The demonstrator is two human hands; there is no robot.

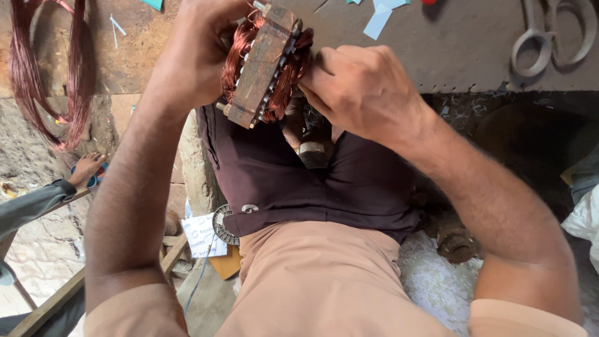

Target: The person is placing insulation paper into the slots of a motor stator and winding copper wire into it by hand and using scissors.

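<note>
**Both my hands on a copper-wound stator, top centre of the frame**

The workbench (474,56) fills the whole upper band of the frame, a dark, worn board with a nailed edge. Below it, the lower half of the frame is taken up by my lap: a dark cloth (274,181) spread across it and my tan trousers (318,281) underneath.

At the upper left hangs a long loop of copper wire (75,93), reddish and bunched, lying against the bench and wall. At the upper right of the bench lie large metal scissors (552,34), handles toward me, well apart from my hands. Pale blue paper scraps (377,24) lie scattered along the top edge.

At top centre sits the stator (262,65), a rusty laminated block tilted on edge, with reddish copper coils (237,53) bulging from both faces. My left hand (199,53) wraps it from the left side, fingers curled over the top and clamped on the block. My right hand (365,90) presses against its right side, fingers bunched together and pinching into the coil; what they hold there is hidden.

At the left edge of the frame, another person's sleeve and a bare foot (87,167) show on the stone floor. A small round metal part (223,226) and a white printed slip (203,234) lie just beside my left thigh.
</note>
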